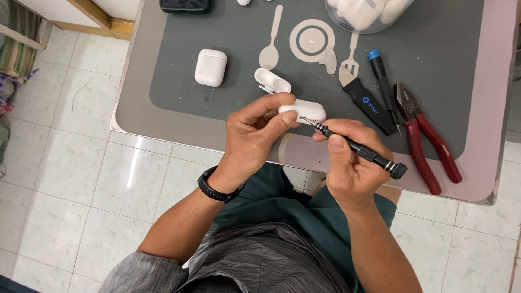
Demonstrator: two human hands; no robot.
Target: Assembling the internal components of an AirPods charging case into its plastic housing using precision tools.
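Note:
My left hand (252, 138) grips an open white earbud case (304, 109) over the table's near edge; its hinged lid (273, 80) tilts away from me. My right hand (350, 163) holds a thin black precision screwdriver (358, 149), and its tip touches the case body beside my left thumb. A black band sits on my left wrist (217, 188).
On the grey mat (423, 32) lie a second closed white case (210, 67), a black pry tool (366, 100), a blue-capped screwdriver (382, 81) and red-handled pliers (426, 135). A clear container (363, 13) with white parts stands at the far edge. Tiled floor lies to the left.

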